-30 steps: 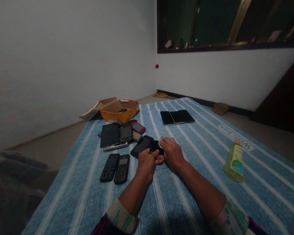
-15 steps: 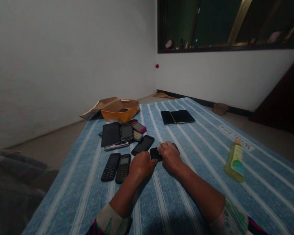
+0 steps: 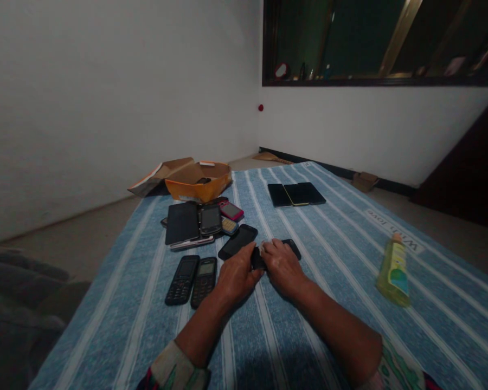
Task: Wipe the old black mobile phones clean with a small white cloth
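Observation:
A black phone (image 3: 258,259) lies between my hands, mostly covered by them. My left hand (image 3: 238,273) grips its left end, thumb at the near side and fingers at the far side. Closed over a small whitish cloth, my right hand (image 3: 282,266) presses on the phone's face. Past the right fingers another dark phone (image 3: 293,249) shows in part. A black smartphone (image 3: 238,242) rests just beyond my left hand. Two keypad phones, one (image 3: 183,279) beside the other (image 3: 204,281), lie to the left.
Behind the hands are a pile of phones with a black tablet-like slab (image 3: 181,222), an open orange box (image 3: 199,189), and dark flat phones (image 3: 305,194) side by side. A yellow-green bottle (image 3: 394,273) lies at the right on the striped cloth (image 3: 325,346).
My left fingers have moved to the phone's far edge and cover more of it. The right hand has shifted slightly towards me. The camera view has moved a little.

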Action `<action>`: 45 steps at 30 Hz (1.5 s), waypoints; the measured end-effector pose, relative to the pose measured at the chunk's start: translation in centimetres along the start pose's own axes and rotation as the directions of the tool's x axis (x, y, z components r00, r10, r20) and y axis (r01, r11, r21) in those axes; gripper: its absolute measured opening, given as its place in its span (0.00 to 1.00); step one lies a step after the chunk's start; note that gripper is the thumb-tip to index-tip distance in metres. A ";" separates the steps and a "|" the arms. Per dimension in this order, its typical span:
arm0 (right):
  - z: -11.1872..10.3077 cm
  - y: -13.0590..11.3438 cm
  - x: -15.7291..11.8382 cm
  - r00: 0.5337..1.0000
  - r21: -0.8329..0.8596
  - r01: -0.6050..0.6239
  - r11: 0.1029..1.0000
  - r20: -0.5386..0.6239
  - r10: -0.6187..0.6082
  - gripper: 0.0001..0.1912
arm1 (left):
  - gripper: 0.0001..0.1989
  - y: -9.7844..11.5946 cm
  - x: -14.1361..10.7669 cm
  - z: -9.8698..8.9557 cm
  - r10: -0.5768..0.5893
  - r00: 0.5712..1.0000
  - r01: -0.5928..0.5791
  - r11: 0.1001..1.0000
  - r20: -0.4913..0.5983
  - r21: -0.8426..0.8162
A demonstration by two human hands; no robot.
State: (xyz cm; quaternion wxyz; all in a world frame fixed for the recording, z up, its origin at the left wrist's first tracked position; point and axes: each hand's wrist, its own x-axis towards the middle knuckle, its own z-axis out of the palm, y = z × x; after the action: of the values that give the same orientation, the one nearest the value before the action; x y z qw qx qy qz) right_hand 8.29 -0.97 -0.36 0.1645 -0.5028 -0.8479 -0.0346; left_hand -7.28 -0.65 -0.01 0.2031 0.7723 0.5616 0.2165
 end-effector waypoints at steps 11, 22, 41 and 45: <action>0.2 0.5 -0.7 0.994 -0.073 -0.107 0.992 -0.014 0.106 0.15 | 0.30 -0.3 -0.1 0.8 0.060 0.995 -0.066 0.993 -0.075 -0.093; 0.2 1.3 0.1 0.994 -0.083 -0.112 0.990 -0.024 0.111 0.13 | 0.28 -0.5 -0.2 1.1 0.094 0.992 -0.101 0.991 -0.082 -0.086; 0.8 1.2 -1.6 0.983 -0.071 -0.167 0.983 -0.089 0.160 0.19 | 0.24 0.0 -0.4 1.1 0.128 0.984 -0.134 0.990 -0.123 -0.040; 0.7 2.9 -1.6 0.960 -0.135 -0.274 0.952 -0.097 0.263 0.21 | 0.24 0.2 -0.5 1.1 0.120 0.985 -0.125 0.992 -0.125 -0.029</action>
State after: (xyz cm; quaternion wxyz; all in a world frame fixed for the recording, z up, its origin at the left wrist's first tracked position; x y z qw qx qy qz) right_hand 11.35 -0.76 -1.87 0.1632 -0.6224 -0.7597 -0.0940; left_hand -6.67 -1.23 -0.87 0.1688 0.7868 0.5202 0.2860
